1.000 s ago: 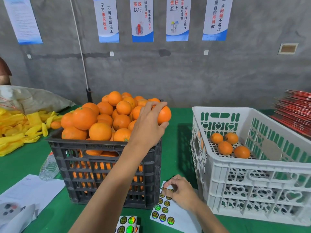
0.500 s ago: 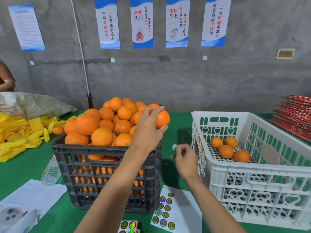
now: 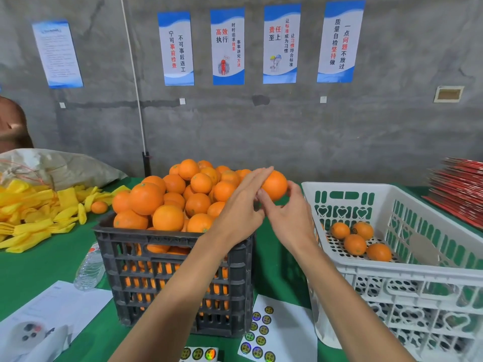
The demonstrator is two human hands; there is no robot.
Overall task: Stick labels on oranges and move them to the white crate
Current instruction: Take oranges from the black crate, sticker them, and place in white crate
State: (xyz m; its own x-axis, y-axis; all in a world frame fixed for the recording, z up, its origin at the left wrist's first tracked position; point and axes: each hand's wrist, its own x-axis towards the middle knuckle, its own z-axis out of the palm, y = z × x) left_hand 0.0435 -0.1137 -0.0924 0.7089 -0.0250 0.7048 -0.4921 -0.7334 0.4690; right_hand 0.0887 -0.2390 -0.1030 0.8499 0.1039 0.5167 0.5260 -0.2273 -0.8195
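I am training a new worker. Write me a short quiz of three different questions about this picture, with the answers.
1. True or false: the white crate holds no oranges.
2. Which hand holds the raised orange from the left side? A) left B) right
3. Fill in: the sticker sheet lies on the table in front of the ____ crate.

Key: 1 false, four oranges lie inside; 2 A, while the right hand touches it from the other side; 3 black.

Bare grey concrete wall point(image 3: 313, 131) behind a green-covered table point(image 3: 39, 270).
Five blue-and-white posters point(image 3: 281, 44) hang along the frame's top.
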